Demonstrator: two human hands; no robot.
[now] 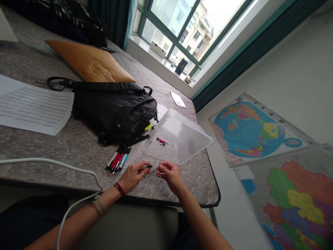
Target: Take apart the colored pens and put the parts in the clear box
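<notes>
My left hand and my right hand meet over the front edge of the mattress. Both pinch the ends of one pen, which has a dark teal tip toward the left hand. A bundle of several pens with red, black and teal caps lies just left of my left hand. Behind my hands stands a clear plastic box with a red pen inside it. My left wrist wears a red band.
A black backpack lies behind the pens, with an orange pillow beyond it. A printed sheet lies at left. A white cable crosses the mattress edge. Maps hang on the wall at right.
</notes>
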